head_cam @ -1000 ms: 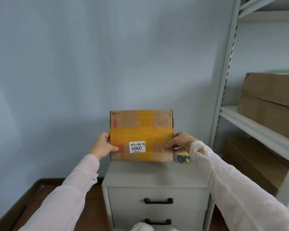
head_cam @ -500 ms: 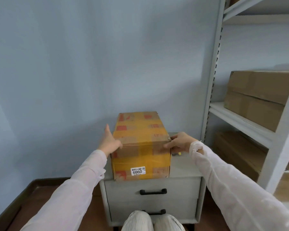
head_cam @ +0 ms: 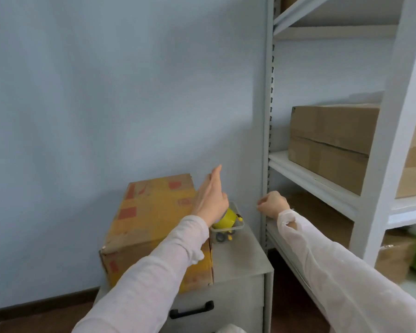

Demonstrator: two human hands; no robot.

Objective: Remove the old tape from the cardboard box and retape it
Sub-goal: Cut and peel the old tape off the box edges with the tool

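While the tan cardboard box [head_cam: 151,227] sat on the left part of the pale grey metal cabinet [head_cam: 240,258], its top and near face were banded with broad yellow tape [head_cam: 154,212], and red printed patches showed through along its edges. Its near left corner hung slightly past the cabinet's front edge.

The left hand [head_cam: 210,195] was raised over the box's far right corner, flat and open, with its fingers straight, pressed together and pointing up and away toward the light blue wall [head_cam: 106,92]. It gripped nothing, and whether its underside touched the box could not be told. The right hand [head_cam: 271,204] was off the box, out to the right beside the front upright of the white metal shelving unit [head_cam: 389,121]. Its fingers were curled into a fist with the thumb against them, and nothing could be seen inside it.

Just right of the box, a small clear plastic tray [head_cam: 239,227] stood on the cabinet top and held a roll of yellow tape [head_cam: 227,216], partly hidden behind the left wrist. A small grey and yellow object [head_cam: 223,237] lay at the tray's near wall, too small to identify. Below, 1 black drawer handle [head_cam: 191,310] showed on the cabinet's front. On the middle shelf of the unit lay 2 stacked plain brown cartons [head_cam: 329,145].
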